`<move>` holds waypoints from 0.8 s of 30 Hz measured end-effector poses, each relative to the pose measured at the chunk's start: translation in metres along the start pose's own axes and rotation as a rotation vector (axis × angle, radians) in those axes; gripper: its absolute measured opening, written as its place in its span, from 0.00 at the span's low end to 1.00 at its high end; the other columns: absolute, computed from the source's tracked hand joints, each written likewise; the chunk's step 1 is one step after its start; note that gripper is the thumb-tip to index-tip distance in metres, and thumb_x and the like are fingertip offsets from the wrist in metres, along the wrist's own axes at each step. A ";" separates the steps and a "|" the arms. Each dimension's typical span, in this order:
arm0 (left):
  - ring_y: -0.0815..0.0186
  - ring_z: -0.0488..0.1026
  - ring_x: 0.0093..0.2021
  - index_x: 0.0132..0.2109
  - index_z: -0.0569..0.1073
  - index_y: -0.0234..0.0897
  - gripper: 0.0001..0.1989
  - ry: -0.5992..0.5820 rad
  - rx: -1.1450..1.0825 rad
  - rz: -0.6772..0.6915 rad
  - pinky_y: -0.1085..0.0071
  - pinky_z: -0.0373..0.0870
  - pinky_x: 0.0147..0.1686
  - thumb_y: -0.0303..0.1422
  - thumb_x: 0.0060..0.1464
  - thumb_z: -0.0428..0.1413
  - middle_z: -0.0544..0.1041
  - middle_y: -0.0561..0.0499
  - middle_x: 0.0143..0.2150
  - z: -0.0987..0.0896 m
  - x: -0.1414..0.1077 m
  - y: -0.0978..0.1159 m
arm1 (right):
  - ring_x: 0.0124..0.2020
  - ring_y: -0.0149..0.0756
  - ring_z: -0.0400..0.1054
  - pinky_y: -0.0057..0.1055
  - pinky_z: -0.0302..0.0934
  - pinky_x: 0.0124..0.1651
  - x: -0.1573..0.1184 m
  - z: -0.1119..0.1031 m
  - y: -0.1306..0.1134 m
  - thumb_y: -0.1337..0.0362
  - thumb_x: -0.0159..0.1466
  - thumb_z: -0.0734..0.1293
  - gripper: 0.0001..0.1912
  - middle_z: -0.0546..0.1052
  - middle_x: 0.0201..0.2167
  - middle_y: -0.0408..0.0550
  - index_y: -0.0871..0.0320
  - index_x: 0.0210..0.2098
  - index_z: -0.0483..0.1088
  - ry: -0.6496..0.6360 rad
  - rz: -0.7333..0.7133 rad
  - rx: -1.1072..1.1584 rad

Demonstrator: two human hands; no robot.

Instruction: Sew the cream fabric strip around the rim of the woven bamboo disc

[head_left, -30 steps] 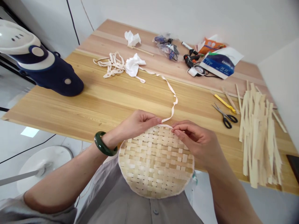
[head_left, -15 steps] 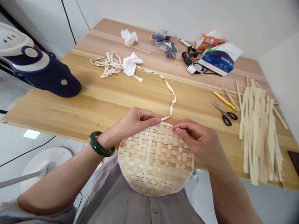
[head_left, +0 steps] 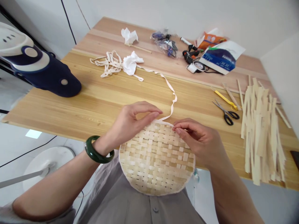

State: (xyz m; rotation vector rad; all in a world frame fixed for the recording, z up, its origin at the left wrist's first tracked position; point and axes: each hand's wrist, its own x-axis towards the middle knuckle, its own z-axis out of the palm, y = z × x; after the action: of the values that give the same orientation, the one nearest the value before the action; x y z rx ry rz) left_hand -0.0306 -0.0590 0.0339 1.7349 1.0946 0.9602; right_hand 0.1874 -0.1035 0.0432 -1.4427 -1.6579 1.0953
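A round woven bamboo panel (head_left: 156, 158) leans between my body and the table edge, its rim bound with pale fabric tape. At the panel's upper right rim, my right hand (head_left: 198, 138) pinches the taped edge between thumb and fingers. My left hand (head_left: 137, 119), with a dark green bangle on its wrist, hovers just above the top rim, thumb and fingertips apart with nothing between them. The loose fabric tape (head_left: 174, 99) leaves the top rim near the left fingertips and curves back over the table toward a tangled pile of tape (head_left: 111, 64).
Scissors (head_left: 226, 112) and a yellow strip (head_left: 225, 99) lie at right, beside a heap of bamboo strips (head_left: 261, 133). Farther back are a glue gun (head_left: 190, 57), a blue box (head_left: 219, 60) and crumpled tissue (head_left: 131, 63). A navy-and-white object (head_left: 46, 68) stands at left.
My left hand has let go of the tape at the rim and lifted slightly up and away, its fingers parting. My right hand keeps its pinch on the edge.
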 end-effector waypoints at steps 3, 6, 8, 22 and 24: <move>0.63 0.77 0.46 0.40 0.82 0.38 0.07 -0.061 0.043 0.081 0.68 0.71 0.49 0.33 0.59 0.59 0.82 0.48 0.42 0.007 -0.002 0.004 | 0.39 0.36 0.73 0.30 0.69 0.37 0.001 0.001 -0.001 0.63 0.65 0.67 0.05 0.78 0.37 0.48 0.55 0.34 0.75 0.001 -0.002 0.006; 0.64 0.77 0.43 0.40 0.82 0.38 0.08 -0.094 0.045 0.022 0.69 0.71 0.46 0.33 0.59 0.58 0.82 0.49 0.41 0.012 -0.005 0.001 | 0.39 0.35 0.73 0.29 0.69 0.38 0.001 0.002 0.000 0.63 0.65 0.67 0.04 0.78 0.38 0.47 0.55 0.34 0.75 -0.001 -0.014 0.001; 0.64 0.77 0.41 0.40 0.82 0.37 0.08 -0.082 0.013 -0.058 0.70 0.71 0.43 0.33 0.59 0.58 0.82 0.49 0.41 0.014 -0.006 -0.001 | 0.39 0.34 0.73 0.28 0.69 0.38 0.001 0.002 0.001 0.63 0.65 0.67 0.04 0.78 0.38 0.46 0.54 0.35 0.75 -0.003 -0.015 0.000; 0.65 0.77 0.33 0.42 0.81 0.36 0.14 -0.241 -0.308 -0.551 0.71 0.70 0.32 0.41 0.53 0.61 0.83 0.48 0.36 0.012 -0.001 -0.007 | 0.37 0.34 0.73 0.28 0.69 0.37 0.003 0.004 0.002 0.63 0.64 0.67 0.05 0.79 0.37 0.47 0.56 0.34 0.75 -0.023 0.003 0.031; 0.65 0.77 0.33 0.41 0.80 0.37 0.13 -0.266 -0.336 -0.566 0.72 0.70 0.32 0.40 0.54 0.61 0.82 0.49 0.35 0.010 -0.001 -0.004 | 0.37 0.33 0.73 0.28 0.69 0.36 0.003 0.004 0.001 0.63 0.64 0.67 0.05 0.79 0.36 0.46 0.55 0.34 0.75 -0.022 0.012 0.034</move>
State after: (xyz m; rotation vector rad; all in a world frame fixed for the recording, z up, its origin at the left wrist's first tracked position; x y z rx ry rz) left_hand -0.0227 -0.0617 0.0267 1.1457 1.0890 0.5042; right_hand 0.1840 -0.1013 0.0402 -1.4258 -1.6405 1.1448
